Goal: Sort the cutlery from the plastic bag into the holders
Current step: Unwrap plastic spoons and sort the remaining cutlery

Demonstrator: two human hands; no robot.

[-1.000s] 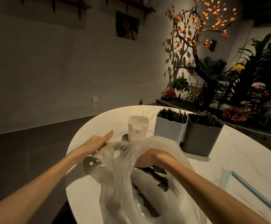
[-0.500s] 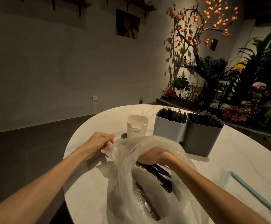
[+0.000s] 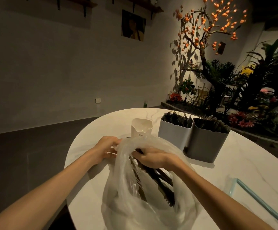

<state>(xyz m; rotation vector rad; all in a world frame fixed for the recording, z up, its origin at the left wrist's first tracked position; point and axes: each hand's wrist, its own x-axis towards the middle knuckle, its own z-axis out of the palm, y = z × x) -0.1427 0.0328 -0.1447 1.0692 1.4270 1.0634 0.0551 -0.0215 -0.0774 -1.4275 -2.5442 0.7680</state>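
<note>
Change: since a second ago the left hand (image 3: 105, 149) has gone from flat with the thumb up to curled onto the bag's rim, and the right hand (image 3: 153, 158) has drawn its dark bundle up towards the mouth.
Left fingers: curled and pinching the far-left edge of the plastic bag (image 3: 144, 193), holding the mouth up and open.
Right fingers: inside the bag mouth, wrapped round a bundle of dark cutlery (image 3: 161, 180); the fingertips are hidden behind the film, so how many pieces they hold I cannot tell.
Cutlery: long dark handles slant down and to the right from the right hand into the bag; paler, clear-looking pieces lie lower in it, too blurred to name.
Step in hand: lifting a handful out, by my reading. It would go best with the rim kept taut by the left hand so the film does not catch on the handles, and with the bundle drawn out along its own length, not sideways.
Bag: thin, translucent, crinkled and slack, slumped on the near part of the tabletop (image 3: 244, 156); it will likely drag if the rim is let go.
Holders: a small white square cup (image 3: 141, 128) stands just beyond the hands and looks bare inside; to its right a pale grey holder (image 3: 173, 133) and a darker grey holder (image 3: 206, 143) stand touching, both packed with dark cutlery, smooth-walled and rounded at the corners.
Tabletop: rounded, pale, glossy, faintly veined like marble.
Near right: a pale blue strip (image 3: 257, 200) lies on the surface, apart from the bag.
</note>
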